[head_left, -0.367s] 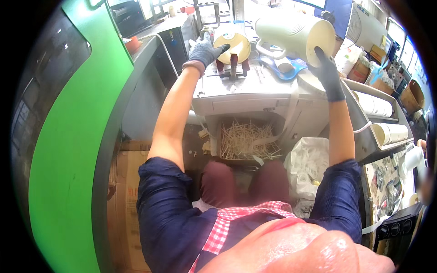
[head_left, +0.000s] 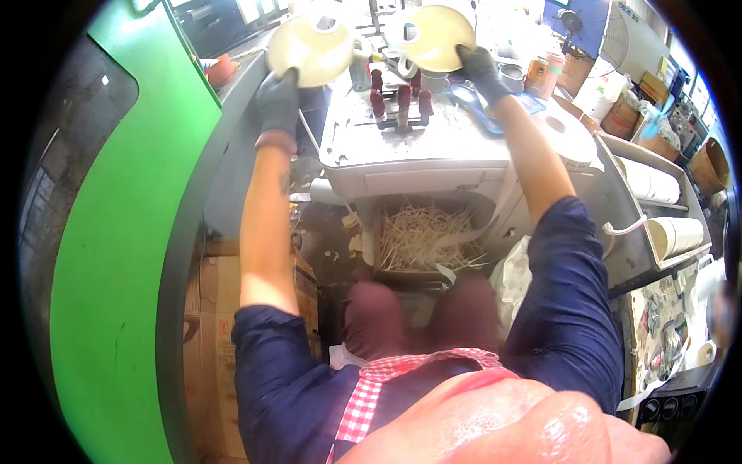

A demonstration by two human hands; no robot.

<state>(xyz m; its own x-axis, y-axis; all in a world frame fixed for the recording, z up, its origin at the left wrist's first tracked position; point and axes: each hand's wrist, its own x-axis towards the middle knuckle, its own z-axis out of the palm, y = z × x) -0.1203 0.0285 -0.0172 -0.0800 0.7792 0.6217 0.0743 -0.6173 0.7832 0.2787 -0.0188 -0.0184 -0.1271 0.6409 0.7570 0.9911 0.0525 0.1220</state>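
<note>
My left hand (head_left: 280,107), in a dark grey glove, holds a cream jug-like vessel (head_left: 305,58) at its lower edge, left of the white worktable (head_left: 456,145). My right hand (head_left: 482,71), gloved the same, grips a second cream vessel (head_left: 444,39) by its right edge, over the table's far side. A loop handle shows at this one's left. Round ends of both vessels face me; the rest of each is hidden or lost in glare. Between my hands stands a rack with dark red padded prongs (head_left: 403,108), with nothing resting on it.
A blue tray-like piece (head_left: 495,122) and several cans lie at the table's right. Below is a box of thin pale strips (head_left: 425,236). A bin holding cream cylinders (head_left: 649,179) stands right. A green panel (head_left: 116,247) curves along my left; a plastic bag (head_left: 510,286) hangs near my knee.
My left hand has lifted the vessel off the padded rack and moved it left and up. My right hand has swung its vessel left and turned it, so its round end shows.
</note>
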